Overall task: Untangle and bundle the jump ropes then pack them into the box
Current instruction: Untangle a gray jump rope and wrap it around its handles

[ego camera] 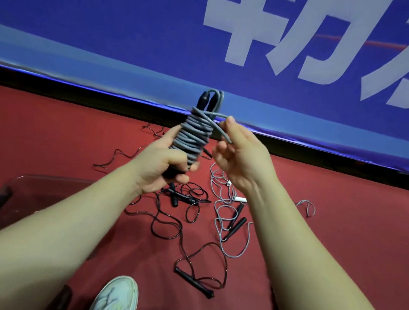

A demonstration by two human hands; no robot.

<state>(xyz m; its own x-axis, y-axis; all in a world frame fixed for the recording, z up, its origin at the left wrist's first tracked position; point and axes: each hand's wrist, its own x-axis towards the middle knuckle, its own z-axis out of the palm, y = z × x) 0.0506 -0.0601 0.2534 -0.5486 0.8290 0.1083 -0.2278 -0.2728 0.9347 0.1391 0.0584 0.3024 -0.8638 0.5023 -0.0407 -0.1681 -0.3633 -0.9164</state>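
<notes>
In the left grip (163,171), rope bundle (196,136)

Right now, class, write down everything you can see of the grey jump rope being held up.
The grey jump rope has a matte, rubbery-looking cord wound in many tight coils around its black handles, which stand roughly upright; one handle tip and a cord loop show on top. The left hand grips the bundle's lower end; the right hand pinches the last loose stretch of cord beside the coils. It is held in the air, touching nothing else.
</notes>
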